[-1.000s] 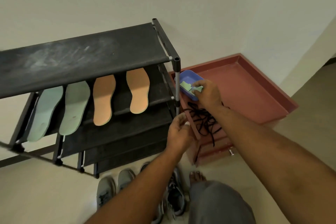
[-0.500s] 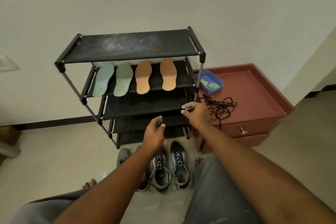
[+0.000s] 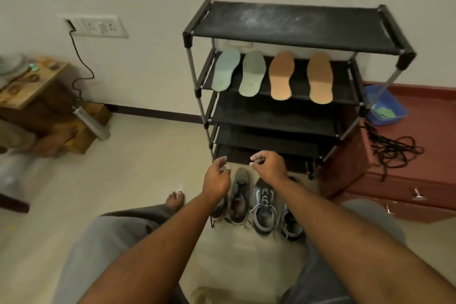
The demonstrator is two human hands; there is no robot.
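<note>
As left hand [image 3: 218,176] and right hand [image 3: 270,166] hover over grey lace-up sneakers [image 3: 240,196] before the black metal rack [image 3: 296,24], fingers [image 3: 257,157] curl loosely, empty.

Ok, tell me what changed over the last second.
The right hand left the blue plastic tray on the red cabinet and drew back over the grey lace-up shoes; the left hand followed beside it. Green and tan insoles, tray and black laces stayed put.

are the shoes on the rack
No, the shoes stand on the floor in front of the rack, whose second shelf holds four insoles.
</note>
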